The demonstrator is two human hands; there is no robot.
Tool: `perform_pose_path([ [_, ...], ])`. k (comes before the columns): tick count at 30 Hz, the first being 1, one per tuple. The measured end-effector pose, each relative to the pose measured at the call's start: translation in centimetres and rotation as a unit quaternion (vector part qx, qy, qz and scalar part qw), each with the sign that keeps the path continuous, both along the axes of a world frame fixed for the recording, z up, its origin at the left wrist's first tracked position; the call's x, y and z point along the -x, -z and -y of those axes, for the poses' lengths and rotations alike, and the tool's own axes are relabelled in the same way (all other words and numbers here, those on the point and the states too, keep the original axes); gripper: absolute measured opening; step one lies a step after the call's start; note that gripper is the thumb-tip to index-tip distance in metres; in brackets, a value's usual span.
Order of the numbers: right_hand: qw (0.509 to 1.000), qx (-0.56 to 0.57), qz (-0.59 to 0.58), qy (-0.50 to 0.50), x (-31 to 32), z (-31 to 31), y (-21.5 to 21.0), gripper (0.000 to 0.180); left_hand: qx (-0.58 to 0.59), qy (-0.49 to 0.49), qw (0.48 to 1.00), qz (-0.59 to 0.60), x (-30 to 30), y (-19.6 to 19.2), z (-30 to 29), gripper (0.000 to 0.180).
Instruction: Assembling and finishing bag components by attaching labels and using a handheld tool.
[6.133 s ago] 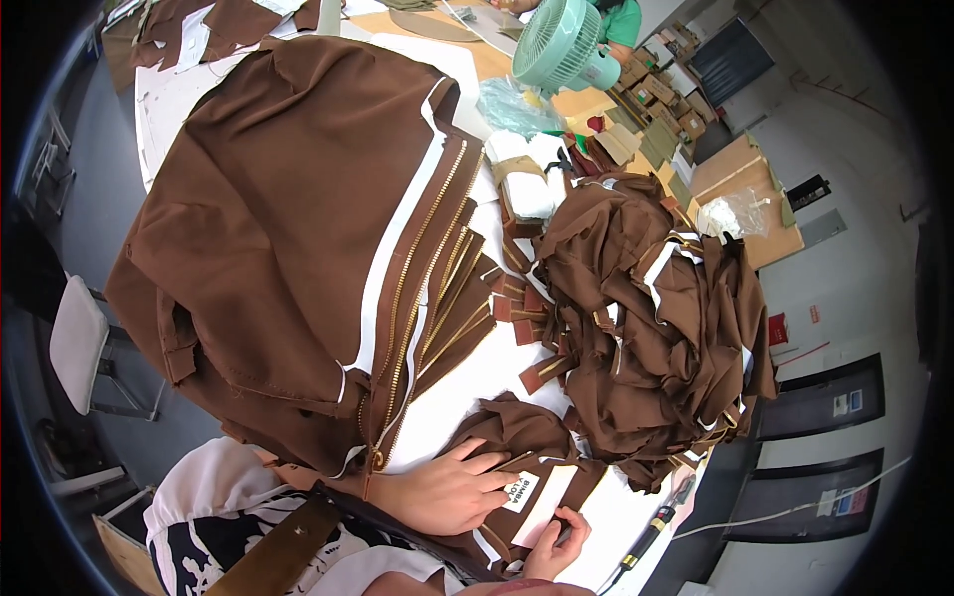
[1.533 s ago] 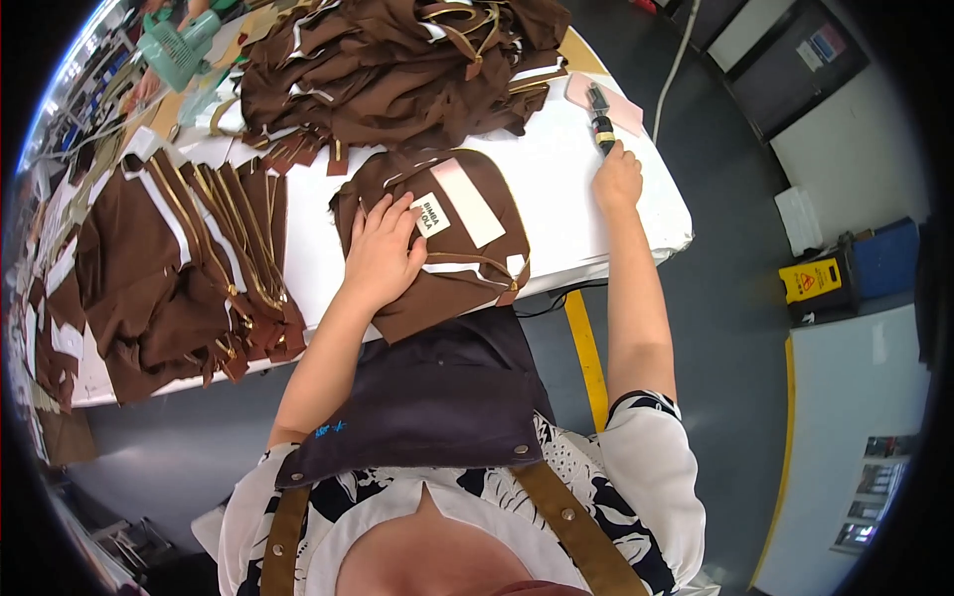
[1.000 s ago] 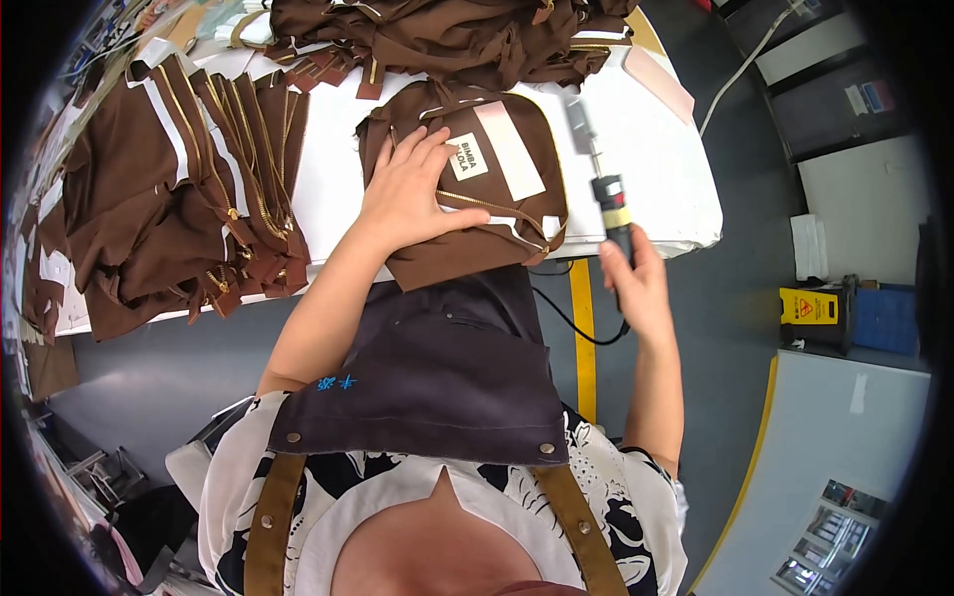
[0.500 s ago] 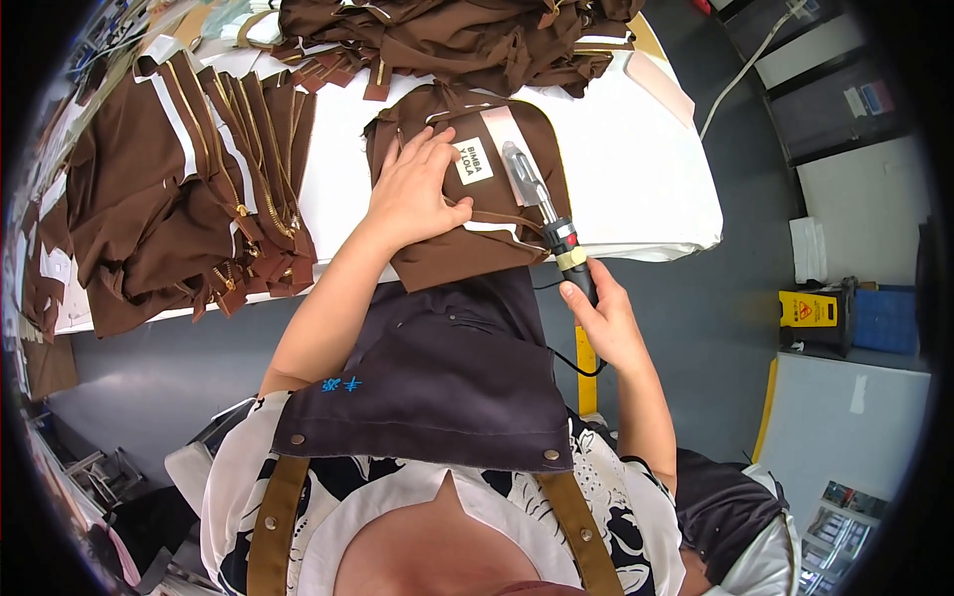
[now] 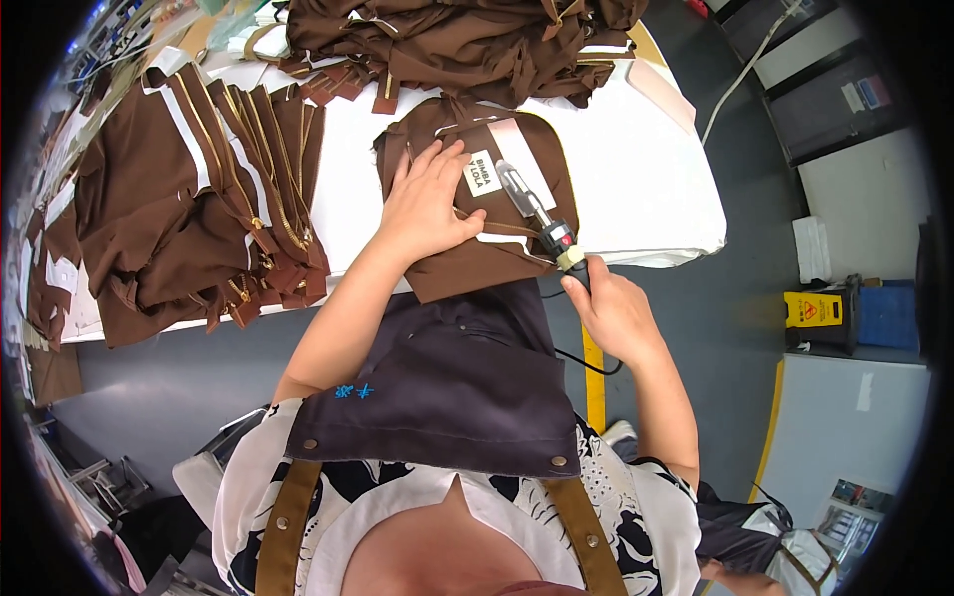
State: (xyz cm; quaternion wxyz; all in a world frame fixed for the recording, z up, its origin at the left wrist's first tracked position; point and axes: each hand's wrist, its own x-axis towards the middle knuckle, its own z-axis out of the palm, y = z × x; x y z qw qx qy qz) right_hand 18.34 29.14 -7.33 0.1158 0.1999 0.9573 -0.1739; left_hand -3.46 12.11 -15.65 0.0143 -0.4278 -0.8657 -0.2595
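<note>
A brown fabric bag piece (image 5: 452,273) with a white printed label (image 5: 482,175) and a pale pink strip (image 5: 510,137) lies at the table's near edge. My left hand (image 5: 425,204) rests flat on it, fingers spread, left of the label. In my right hand (image 5: 616,316), fingers wrapped around the black handle, is a small corded iron (image 5: 546,221) with a flat metal head. That head lies over the fabric close to the label's right edge; whether it touches is unclear. Part of the handle is hidden by my fingers.
Stacked brown pieces with gold zips (image 5: 149,189) lie to the left, and a heap of brown fabric (image 5: 447,45) at the back of the white-covered table (image 5: 646,184). A black cable (image 5: 596,370) hangs from the iron. Another person's arm (image 5: 740,579) shows at lower right.
The iron's head has moved left across the fabric, closer to the label, uncovering more of the pink strip. My left hand stays on the fabric. The whole view has shifted slightly.
</note>
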Motion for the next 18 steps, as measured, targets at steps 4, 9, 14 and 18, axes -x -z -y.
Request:
perform_pose_path([
  [4, 0.999, -0.042, 0.002, -0.015, 2.7, 0.1, -0.3, 0.041, -0.01, 0.0, 1.0, -0.008, -0.1, -0.2, 0.0, 0.072],
  [9, 0.998, -0.049, -0.007, -0.026, 6.1, -0.7, -0.5, 0.04, -0.004, 0.005, 1.0, -0.021, 0.0, 0.0, 0.1, 0.07],
  [14, 0.999, -0.037, 0.005, -0.017, 8.9, -1.4, -0.2, 0.044, -0.005, 0.014, 0.999, -0.034, 0.0, 0.1, 0.1, 0.069],
  [18, 0.999, -0.031, 0.005, -0.01, 8.1, -1.4, 0.5, 0.044, -0.009, 0.015, 0.999, -0.036, 0.0, 0.3, 0.0, 0.069],
])
